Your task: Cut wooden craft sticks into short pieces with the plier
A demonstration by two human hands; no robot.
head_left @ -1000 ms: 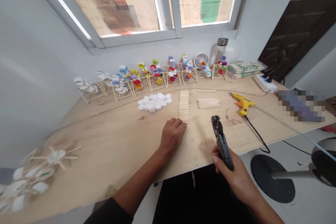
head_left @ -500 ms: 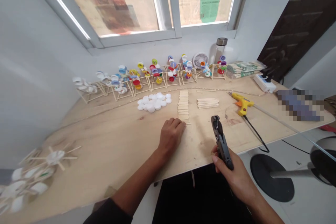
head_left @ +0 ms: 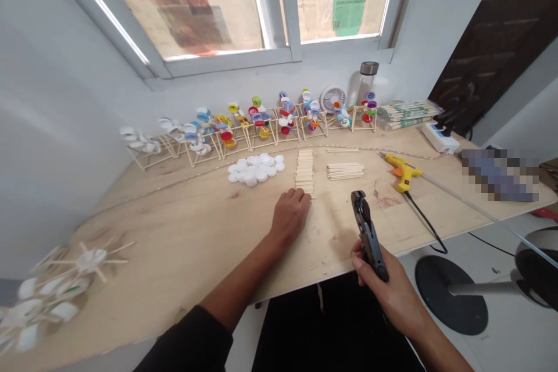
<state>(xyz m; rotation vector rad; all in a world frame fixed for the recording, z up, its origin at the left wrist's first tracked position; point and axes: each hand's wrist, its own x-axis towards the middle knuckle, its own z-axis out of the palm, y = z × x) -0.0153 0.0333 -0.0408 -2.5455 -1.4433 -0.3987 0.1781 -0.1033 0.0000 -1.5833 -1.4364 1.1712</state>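
My left hand (head_left: 291,214) rests on the table with curled fingers, at the near end of a column of short wooden sticks (head_left: 304,165). A thin stick tip shows beside its fingertips; the rest is covered by the fingers. My right hand (head_left: 387,282) is closed round black cutting pliers (head_left: 369,238), held upright over the table's front edge with the head pointing away from me. Between the two hands lies bare wood. Beyond the pliers is a small bundle of longer sticks (head_left: 345,171). White bottle caps (head_left: 256,170) lie grouped to the left of the column.
A yellow glue gun (head_left: 403,171) with its cord lies at right, near a white power strip (head_left: 440,138). Stick frames with coloured caps (head_left: 261,122) line the wall beside a small fan (head_left: 333,100) and a bottle (head_left: 367,84). Cap-and-stick wheels (head_left: 91,260) sit at left.
My left hand has slid slightly away from me and to the right, up against the near end of the stick column. My right hand and the pliers have stayed nearly still.
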